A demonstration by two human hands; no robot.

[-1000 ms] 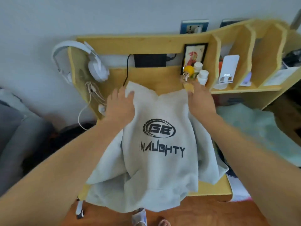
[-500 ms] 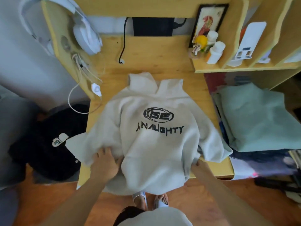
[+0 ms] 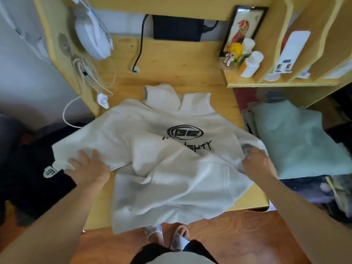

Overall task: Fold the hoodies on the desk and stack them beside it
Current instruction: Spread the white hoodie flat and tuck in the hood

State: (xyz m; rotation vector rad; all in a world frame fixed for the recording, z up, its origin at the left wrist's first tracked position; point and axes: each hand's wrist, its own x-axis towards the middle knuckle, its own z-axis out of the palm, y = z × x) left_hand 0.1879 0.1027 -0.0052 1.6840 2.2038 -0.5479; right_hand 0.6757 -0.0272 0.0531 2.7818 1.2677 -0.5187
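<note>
Pale grey cotton hoodie with a black round logo and lettering [image 3: 171,149], spread print-up across the light wooden desk [image 3: 167,69], hood toward the back wall, hem hanging past the front edge. Lower part bunched and lifted over the lettering, probably mid-way into a first fold. Left hand [image 3: 88,165] laid on the left sleeve with fingers spread and fairly straight, seemingly to flatten and pin it. Right hand [image 3: 257,162] curled round the cloth at the right sleeve, gripping it, likely to draw it inward. To the right beside the desk, folded mint-green garment [image 3: 297,138], perhaps the start of the stack. To the left, lower down, crumpled black garment with a white label [image 3: 28,172]. White headphones [image 3: 91,35] hung on the desk's side panel.
</note>
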